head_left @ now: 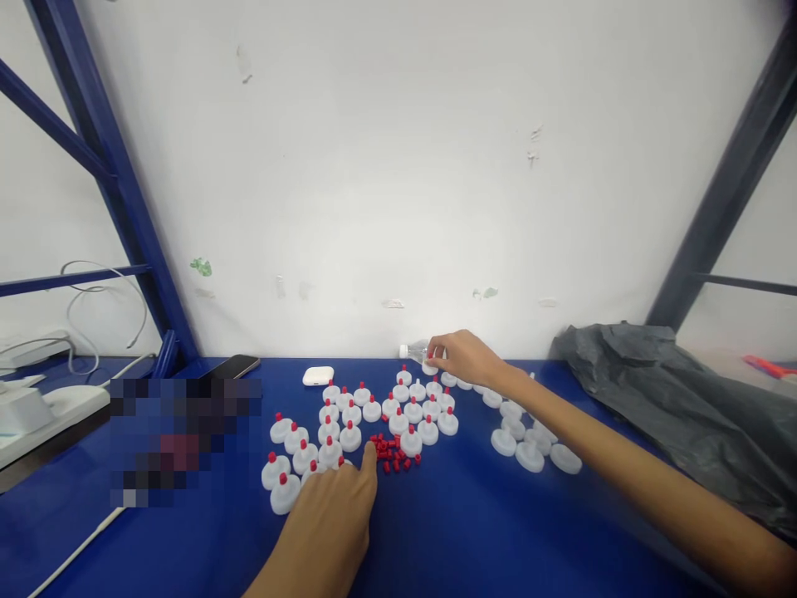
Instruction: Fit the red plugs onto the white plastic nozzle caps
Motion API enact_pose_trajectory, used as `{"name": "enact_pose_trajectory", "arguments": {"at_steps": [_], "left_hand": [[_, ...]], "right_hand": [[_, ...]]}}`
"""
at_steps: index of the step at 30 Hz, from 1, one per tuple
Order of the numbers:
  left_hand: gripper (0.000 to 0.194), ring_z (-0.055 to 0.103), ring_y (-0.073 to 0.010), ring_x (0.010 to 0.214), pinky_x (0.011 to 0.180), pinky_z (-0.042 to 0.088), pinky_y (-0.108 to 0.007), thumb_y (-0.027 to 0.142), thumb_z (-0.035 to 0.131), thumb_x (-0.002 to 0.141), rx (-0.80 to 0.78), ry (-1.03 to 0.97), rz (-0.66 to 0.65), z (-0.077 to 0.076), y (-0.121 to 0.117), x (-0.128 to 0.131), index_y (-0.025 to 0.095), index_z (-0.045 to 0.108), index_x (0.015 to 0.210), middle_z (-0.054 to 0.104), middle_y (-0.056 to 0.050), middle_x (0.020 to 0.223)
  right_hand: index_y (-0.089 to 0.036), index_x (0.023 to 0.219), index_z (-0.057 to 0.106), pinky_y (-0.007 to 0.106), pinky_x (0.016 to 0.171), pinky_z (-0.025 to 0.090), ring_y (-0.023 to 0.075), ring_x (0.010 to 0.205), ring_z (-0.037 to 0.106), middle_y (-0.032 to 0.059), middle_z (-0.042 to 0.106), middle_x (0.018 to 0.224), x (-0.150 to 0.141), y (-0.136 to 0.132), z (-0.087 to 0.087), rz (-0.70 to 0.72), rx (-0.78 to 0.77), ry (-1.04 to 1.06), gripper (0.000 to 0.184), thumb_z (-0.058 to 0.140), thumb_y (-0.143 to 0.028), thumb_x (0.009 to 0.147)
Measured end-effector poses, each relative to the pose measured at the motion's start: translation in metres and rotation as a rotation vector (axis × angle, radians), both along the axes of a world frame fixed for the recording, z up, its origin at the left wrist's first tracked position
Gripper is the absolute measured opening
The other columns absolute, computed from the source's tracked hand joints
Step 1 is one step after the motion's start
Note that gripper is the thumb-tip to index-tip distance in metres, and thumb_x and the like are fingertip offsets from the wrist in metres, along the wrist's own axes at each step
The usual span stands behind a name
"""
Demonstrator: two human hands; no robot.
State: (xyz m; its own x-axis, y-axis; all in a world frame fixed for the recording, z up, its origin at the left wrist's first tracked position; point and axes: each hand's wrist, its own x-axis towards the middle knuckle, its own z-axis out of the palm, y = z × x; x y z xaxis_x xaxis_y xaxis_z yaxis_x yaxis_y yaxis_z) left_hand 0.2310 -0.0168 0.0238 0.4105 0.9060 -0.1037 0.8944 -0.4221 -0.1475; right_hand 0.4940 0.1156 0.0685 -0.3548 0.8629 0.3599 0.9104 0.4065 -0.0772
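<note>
My left hand (333, 515) reaches in from the bottom, its index finger stretched out to the edge of a pile of small red caps (389, 448). Its thumb and other fingertips are mostly hidden. Farther back, my right hand (466, 357) is closed on a white nozzle lid (429, 367), its fingertips around the top. Many round white lids with red tips (372, 409) stand upright on the table to the left and around the pile. Under my right forearm lies a group of white lids (529, 455) where no red tips show.
A clear bottle with a white cap (404, 351) lies by the wall. A white case (318, 376) and a phone (233, 366) are at the back left. Grey plastic sheeting (647, 390) covers the right side. Blue posts (118, 178) flank the table; a white cable (80, 544) runs at left.
</note>
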Motion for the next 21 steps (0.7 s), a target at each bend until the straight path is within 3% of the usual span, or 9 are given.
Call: {"name": "enact_pose_trajectory", "arguments": {"at_steps": [5,11,16,21], "left_hand": [[0.056,0.075,-0.035,0.087,0.074,0.06,-0.049,0.002,0.042,0.095,0.035,0.003,-0.016,0.0,0.002,-0.003,0.013,0.047,0.15,0.076,-0.018,0.096],[0.044,0.075,-0.036,0.083,0.069,0.06,-0.048,0.002,0.038,0.095,0.073,-0.022,-0.024,0.006,0.003,-0.006,0.017,0.066,0.126,0.076,-0.016,0.091],[0.045,0.075,-0.0343,0.081,0.069,0.059,-0.046,0.004,0.04,0.096,0.13,-0.036,0.02,0.002,0.004,-0.008,0.017,0.061,0.134,0.076,-0.014,0.088],[0.047,0.075,-0.0329,0.08,0.067,0.057,-0.042,0.005,0.044,0.096,0.137,0.002,0.045,-0.005,0.005,-0.01,0.015,0.057,0.14,0.075,-0.015,0.088]], "right_hand": [[-0.023,0.094,0.076,0.028,0.073,0.05,0.0202,0.078,0.074,-0.0004,0.079,0.081,-0.009,0.011,-0.013,0.013,-0.057,-0.058,0.012,0.07,-0.033,0.09],[-0.022,0.102,0.075,0.029,0.074,0.049,0.0215,0.084,0.074,0.0034,0.08,0.091,0.008,-0.004,0.0,-0.052,-0.044,-0.114,0.029,0.053,-0.04,0.1],[-0.02,0.101,0.075,0.034,0.078,0.048,0.0259,0.09,0.072,0.0081,0.079,0.098,0.029,-0.004,0.003,-0.138,-0.084,-0.2,0.028,0.055,-0.039,0.097],[-0.023,0.099,0.076,0.034,0.078,0.048,0.0266,0.093,0.072,0.007,0.078,0.102,0.037,0.004,-0.006,-0.154,-0.193,-0.258,0.032,0.059,-0.049,0.092]]}}
